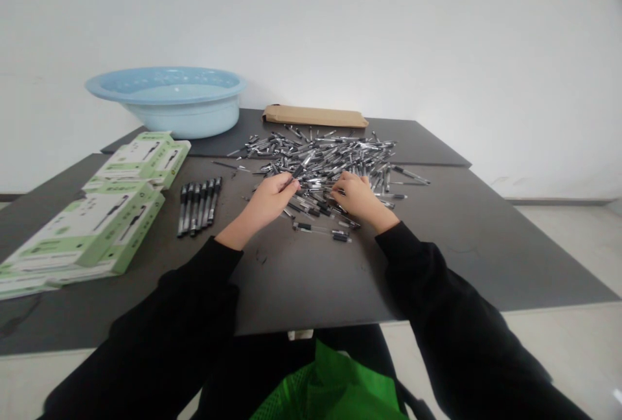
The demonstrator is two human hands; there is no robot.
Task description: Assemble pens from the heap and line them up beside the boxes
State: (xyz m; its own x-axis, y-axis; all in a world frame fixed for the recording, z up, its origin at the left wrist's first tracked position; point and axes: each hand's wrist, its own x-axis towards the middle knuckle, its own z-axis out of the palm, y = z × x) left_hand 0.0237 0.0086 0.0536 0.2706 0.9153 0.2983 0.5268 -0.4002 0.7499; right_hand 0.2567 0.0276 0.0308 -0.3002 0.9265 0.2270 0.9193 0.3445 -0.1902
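Left hand (269,199) pinches a pen (295,175), long axis slanting away rightward, over the pile of loose pens (335,155) on counter (311,290); right hand (357,196) at pile's near edge, fingers curled, grip unclear.

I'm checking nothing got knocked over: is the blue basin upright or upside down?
Upright. The blue basin shows its inside, with the wide rim uppermost.

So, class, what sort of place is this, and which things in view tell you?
Probably a simple workroom: a large heap of pens lies on a dark table, with a row of pens and stacked green-and-white cartons to the heap's left.
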